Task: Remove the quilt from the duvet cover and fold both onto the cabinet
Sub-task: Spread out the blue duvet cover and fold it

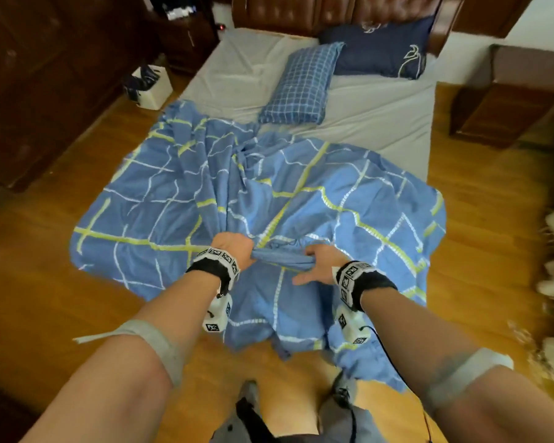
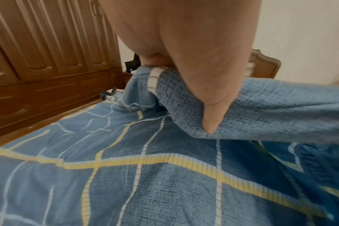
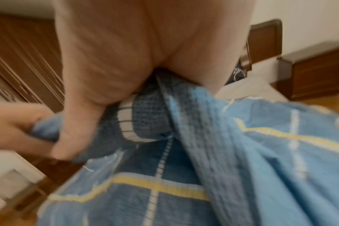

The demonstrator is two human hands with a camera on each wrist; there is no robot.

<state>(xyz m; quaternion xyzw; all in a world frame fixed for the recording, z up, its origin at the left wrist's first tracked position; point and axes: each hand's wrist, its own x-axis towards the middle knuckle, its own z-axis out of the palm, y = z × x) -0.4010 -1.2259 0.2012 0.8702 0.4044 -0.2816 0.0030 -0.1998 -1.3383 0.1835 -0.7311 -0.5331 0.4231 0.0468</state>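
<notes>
A blue duvet cover (image 1: 269, 199) with yellow and white grid lines lies rumpled over the foot of the bed and spills onto the floor. My left hand (image 1: 234, 251) grips a bunched fold of the duvet cover (image 2: 261, 110) near its front edge. My right hand (image 1: 317, 263) holds the same twisted fold of the duvet cover (image 3: 145, 119) from the other side, thumb curled round it, some fingers stretched out below. Both hands sit close together above the cloth. I cannot tell the quilt apart from the cover.
A grey mattress (image 1: 381, 123) carries a blue checked pillow (image 1: 304, 84) and a dark navy pillow (image 1: 381, 49). A dark wooden wardrobe (image 1: 39, 84) stands left, a wooden bedside cabinet (image 1: 518, 94) right. A white box (image 1: 151, 87) sits on the wooden floor.
</notes>
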